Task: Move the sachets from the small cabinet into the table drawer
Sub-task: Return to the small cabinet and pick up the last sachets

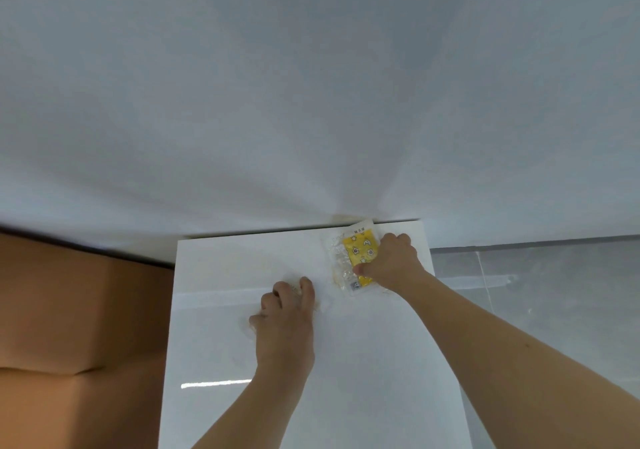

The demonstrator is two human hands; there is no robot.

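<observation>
Wall (pixel 311 84), pale grey-white and plain, fills the whole upper half of the view and runs down behind everything else. Below it, a glossy white cabinet top (pixel 346 362) takes up the middle and lower part of the picture, its far edge lying against the foot of the wall and its surface throwing back a thin bright streak of light near the lower left. To the left of the cabinet stands a big brown cardboard box (pixel 76 327), with a crease across its lower part. To the right of the cabinet lies a grey tiled floor (pixel 536 292) with a pale seam running across it. Two bare forearms reach in from the lower edge onto the white top. The right hand (pixel 391 261) rests near the far right corner, its fingers curled over and its thumb pinching a yellow sachet (pixel 358 254) printed with small cartoon figures and edged with clear plastic; this sachet lies flat on the top, close to the back edge. The left hand (pixel 285 310) sits nearer the middle of the top, knuckles up, fingers curled down around a clear sachet (pixel 323 304), a see-through packet that is mostly hidden beneath the hand, with only a faint corner showing at its right side against the white surface.
</observation>
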